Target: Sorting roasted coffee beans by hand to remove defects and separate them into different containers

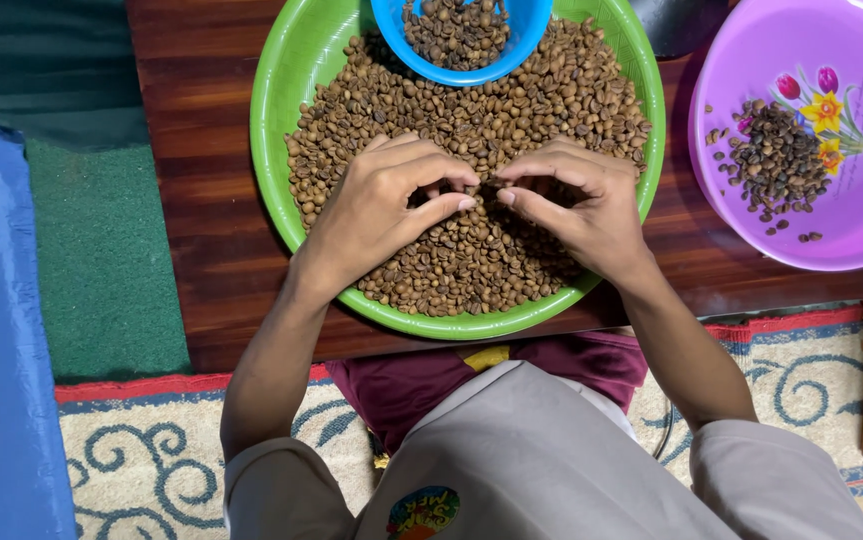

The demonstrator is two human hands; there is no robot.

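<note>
Your left hand (386, 205) and right hand (576, 205) rest curled on the small, hard, light brown coffee beans (471, 255) heaped in the round green plastic basin (276, 120). Fingertips nearly meet, pinching single beans; they roll, so nip them across the middle. Beyond your fingers sits a small blue plastic bowl (526, 45) of beans.

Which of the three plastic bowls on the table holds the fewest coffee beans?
The purple bowl at the right, with flowers painted inside. It has just a small dark heap, while the green bowl is covered with beans and the small blue bowl is well filled.
</note>
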